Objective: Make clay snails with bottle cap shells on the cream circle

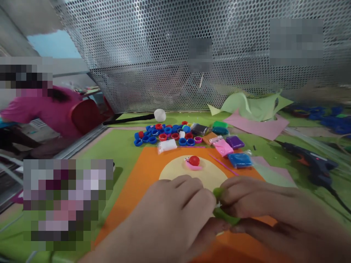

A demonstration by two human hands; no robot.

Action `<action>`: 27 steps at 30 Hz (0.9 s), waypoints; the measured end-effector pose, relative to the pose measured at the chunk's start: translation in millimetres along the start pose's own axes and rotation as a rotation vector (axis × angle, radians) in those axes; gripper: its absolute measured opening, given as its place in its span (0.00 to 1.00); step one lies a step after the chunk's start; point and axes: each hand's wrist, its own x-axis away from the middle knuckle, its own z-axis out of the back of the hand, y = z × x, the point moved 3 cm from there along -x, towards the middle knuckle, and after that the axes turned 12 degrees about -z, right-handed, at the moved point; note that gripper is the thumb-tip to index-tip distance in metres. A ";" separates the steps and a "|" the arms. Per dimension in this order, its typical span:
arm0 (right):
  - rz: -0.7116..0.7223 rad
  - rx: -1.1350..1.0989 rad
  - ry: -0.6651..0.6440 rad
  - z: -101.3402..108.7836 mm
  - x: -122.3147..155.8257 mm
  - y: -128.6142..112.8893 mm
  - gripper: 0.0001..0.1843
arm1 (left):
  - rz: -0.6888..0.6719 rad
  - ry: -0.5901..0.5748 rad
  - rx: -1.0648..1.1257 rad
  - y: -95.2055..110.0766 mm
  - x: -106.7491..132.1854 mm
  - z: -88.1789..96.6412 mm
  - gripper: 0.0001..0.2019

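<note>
Step in hand, apparently: shaping 1 green piece (227,216) above the orange sheet (131,182). Right hand (263,208) pinches it; left hand (178,208) curled, grip indeterminable. Next move likely requires steady pressure.

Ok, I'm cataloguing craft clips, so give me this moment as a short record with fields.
Left hand: at the green piece, grip partly hidden
Right hand: holding the green piece
Beneath: orange sheet bearing a cream disc
On disc: red dome, pink piece
Beyond: red and blue caps, coloured packets
Right side: dark glue gun
</note>
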 end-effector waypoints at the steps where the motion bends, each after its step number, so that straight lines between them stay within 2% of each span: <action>1: 0.009 0.016 0.005 0.4 0.2 0.3 0.10 | -0.012 -0.014 -0.018 0.2 -0.7 -0.2 0.16; 6: 0.029 0.097 0.050 1.4 0.2 -0.2 0.07 | -0.014 -0.154 -0.105 0.2 0.0 -3.6 0.11; 14: -0.029 0.169 0.083 -2.3 5.0 6.0 0.07 | -0.051 -0.195 -0.242 1.8 1.8 -8.5 0.10; 19: -0.065 0.173 0.065 -5.6 9.1 10.4 0.08 | -0.061 -0.168 -0.136 -0.3 1.0 -11.1 0.12; 24: -0.240 0.137 0.095 -7.8 11.3 13.0 0.12 | -0.025 -0.126 -0.080 -1.6 2.3 -5.9 0.13; 27: -0.366 0.100 0.217 0.3 10.8 22.0 0.08 | -0.026 -0.128 0.065 4.5 2.1 -2.8 0.13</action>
